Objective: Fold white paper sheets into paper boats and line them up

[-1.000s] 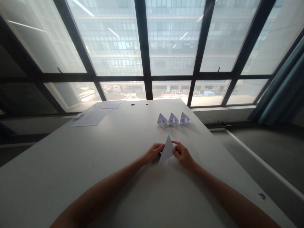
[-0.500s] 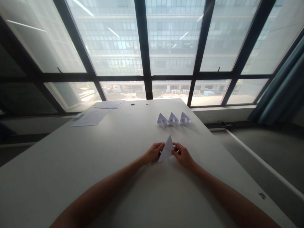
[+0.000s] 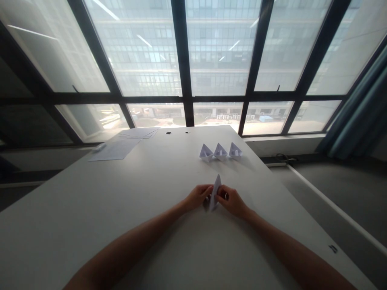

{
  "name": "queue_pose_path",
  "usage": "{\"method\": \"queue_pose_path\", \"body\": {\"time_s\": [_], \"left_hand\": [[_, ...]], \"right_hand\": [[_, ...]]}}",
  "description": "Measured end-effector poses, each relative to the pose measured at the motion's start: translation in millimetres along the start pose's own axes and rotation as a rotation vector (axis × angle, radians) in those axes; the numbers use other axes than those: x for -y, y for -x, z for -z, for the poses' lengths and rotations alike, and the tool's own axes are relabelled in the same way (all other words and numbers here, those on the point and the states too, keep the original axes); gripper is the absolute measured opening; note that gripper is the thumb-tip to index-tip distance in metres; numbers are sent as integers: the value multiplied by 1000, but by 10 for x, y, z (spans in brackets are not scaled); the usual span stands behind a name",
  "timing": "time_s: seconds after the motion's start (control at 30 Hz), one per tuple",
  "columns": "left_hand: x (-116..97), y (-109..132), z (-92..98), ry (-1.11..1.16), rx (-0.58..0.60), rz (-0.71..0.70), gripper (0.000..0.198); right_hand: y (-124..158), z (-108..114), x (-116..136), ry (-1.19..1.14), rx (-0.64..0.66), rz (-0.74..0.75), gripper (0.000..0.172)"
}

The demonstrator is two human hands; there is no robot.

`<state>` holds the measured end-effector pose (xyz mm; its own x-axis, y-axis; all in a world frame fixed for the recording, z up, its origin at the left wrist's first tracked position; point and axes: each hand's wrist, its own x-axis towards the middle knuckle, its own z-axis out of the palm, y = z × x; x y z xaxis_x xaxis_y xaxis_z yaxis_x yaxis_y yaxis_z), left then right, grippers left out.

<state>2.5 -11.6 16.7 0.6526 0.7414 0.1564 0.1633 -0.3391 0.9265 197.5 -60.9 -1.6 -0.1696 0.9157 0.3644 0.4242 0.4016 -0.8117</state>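
Observation:
A piece of folded white paper (image 3: 215, 192) stands on edge between my hands, its pointed tip upward and its side turned nearly edge-on to me. My left hand (image 3: 199, 196) grips it from the left, fingers partly behind the paper. On the other side, my right hand (image 3: 232, 200) pinches it between thumb and fingers. Just beyond my hands, three folded paper boats stand in a row: a left one (image 3: 206, 153), a middle one (image 3: 220, 152) and a right one (image 3: 235, 151).
The white table (image 3: 145, 177) reaches to the window wall. Sheets of paper (image 3: 116, 149) lie at its far left, with a small blurred object (image 3: 99, 148) on their edge. A small dark fitting (image 3: 333, 249) sits near the right edge. A blue curtain (image 3: 356, 104) hangs at right.
The folded paper has turned from showing its broad triangular face to nearly edge-on. My hands have drawn closer together around it. The three boats have not moved.

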Motion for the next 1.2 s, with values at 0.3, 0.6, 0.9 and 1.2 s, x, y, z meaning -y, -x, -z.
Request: {"method": "queue_pose_path", "body": {"time_s": [0.3, 0.6, 0.9, 1.2], "left_hand": [[23, 14, -7, -188, 21, -74, 47], [23, 5, -32, -246, -2, -72, 39], [83, -8, -26, -229, -9, -41, 43], [85, -24, -39, -154, -20, -20, 46]], "right_hand": [[-2, 14, -17, 19, 25, -10, 28], [-8, 19, -10, 8, 50, -16, 30], [-17, 34, -15, 2, 44, -31, 30], [-23, 34, -38, 10, 55, -37, 27]]}}
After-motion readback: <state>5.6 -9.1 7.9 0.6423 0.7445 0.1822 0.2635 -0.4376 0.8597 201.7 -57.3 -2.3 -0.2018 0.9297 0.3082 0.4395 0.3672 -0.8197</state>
